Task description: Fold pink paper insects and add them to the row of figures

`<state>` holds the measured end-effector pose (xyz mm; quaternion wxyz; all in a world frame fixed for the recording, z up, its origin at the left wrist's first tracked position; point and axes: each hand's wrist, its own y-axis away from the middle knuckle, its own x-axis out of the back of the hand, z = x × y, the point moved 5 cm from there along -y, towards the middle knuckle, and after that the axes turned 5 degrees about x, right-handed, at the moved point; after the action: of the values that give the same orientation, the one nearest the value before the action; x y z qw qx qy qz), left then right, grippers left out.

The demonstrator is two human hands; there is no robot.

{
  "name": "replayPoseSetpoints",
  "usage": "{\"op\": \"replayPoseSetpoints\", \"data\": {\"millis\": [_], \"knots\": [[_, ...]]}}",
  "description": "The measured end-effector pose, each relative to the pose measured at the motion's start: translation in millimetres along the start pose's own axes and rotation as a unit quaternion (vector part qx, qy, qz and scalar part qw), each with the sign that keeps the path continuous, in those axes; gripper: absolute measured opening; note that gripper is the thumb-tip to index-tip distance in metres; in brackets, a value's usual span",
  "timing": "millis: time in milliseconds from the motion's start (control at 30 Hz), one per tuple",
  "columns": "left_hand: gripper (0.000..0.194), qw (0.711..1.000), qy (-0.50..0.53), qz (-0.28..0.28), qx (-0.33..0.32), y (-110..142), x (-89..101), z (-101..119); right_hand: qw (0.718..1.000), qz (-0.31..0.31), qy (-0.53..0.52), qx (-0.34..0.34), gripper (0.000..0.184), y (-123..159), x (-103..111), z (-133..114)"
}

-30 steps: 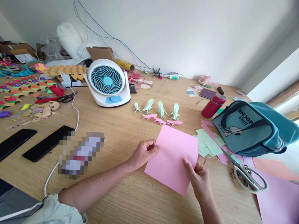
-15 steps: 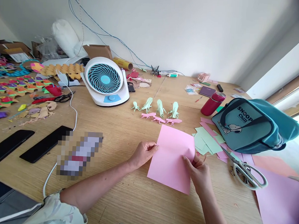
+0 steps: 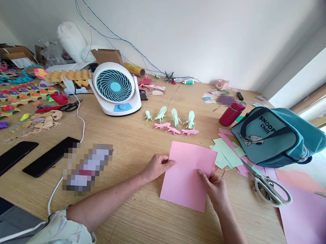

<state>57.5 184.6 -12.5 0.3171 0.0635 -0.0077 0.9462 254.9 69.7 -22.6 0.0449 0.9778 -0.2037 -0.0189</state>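
Observation:
Between my two hands is a sheet of pink paper [image 3: 187, 181], held up at a slant over the table. My left hand [image 3: 158, 167] pinches its left edge, thumb on the near face. My right hand [image 3: 215, 185] grips the right edge the same way, its fingers mostly behind the sheet. Beyond the paper stand several folded green paper figures [image 3: 175, 118] with legs. In front of those is a row of pink folded figures [image 3: 174, 130]. Cut green paper pieces [image 3: 225, 154] lie to the right of the sheet.
Large scissors [image 3: 269, 187] lie on pink paper at the right, near a teal bag [image 3: 271, 138] and a red flask [image 3: 232, 114]. A white fan [image 3: 114, 86] stands at the back left. Black phones [image 3: 52, 156] and a white cable [image 3: 83, 127] are at the left.
The pink sheet has tilted, its top edge now lower and its top right corner further right. My left thumb reaches further onto the sheet. Both hands keep their hold.

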Motion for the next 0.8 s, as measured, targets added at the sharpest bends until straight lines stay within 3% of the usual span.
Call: {"op": "replayPoseSetpoints", "data": {"millis": [100,167,300,400,567,667,800], "knots": [[0.039,1.0,-0.003,0.014,-0.007,-0.9,3.2,-0.1,1.0,-0.006,0.0,0.005,0.039,-1.1,0.2,0.0],[0.027,1.0,0.0,0.016,-0.01,-0.9,4.4,2.2,1.0,-0.004,-0.003,0.009,0.043,-1.8,0.1,-1.2],[0.053,0.999,-0.009,0.007,-0.048,0.3,5.9,10.5,1.0,0.012,-0.028,0.006,0.076,-1.9,0.1,-4.7],[0.045,0.992,-0.053,-0.001,-0.111,1.4,6.6,16.8,0.998,0.034,-0.048,0.016,0.097,-1.7,1.1,-7.9],[0.031,0.986,-0.062,-0.033,-0.148,2.7,3.7,20.7,0.996,0.055,-0.055,0.037,0.103,-1.2,0.7,-9.9],[0.025,0.99,-0.018,-0.052,-0.131,3.4,1.5,18.8,0.997,0.042,-0.039,0.042,0.092,-1.4,2.1,-9.1],[0.026,0.994,0.023,-0.015,-0.107,1.8,6.7,12.8,0.999,0.015,-0.013,0.048,0.045,-3.0,11.6,-8.7]]}}
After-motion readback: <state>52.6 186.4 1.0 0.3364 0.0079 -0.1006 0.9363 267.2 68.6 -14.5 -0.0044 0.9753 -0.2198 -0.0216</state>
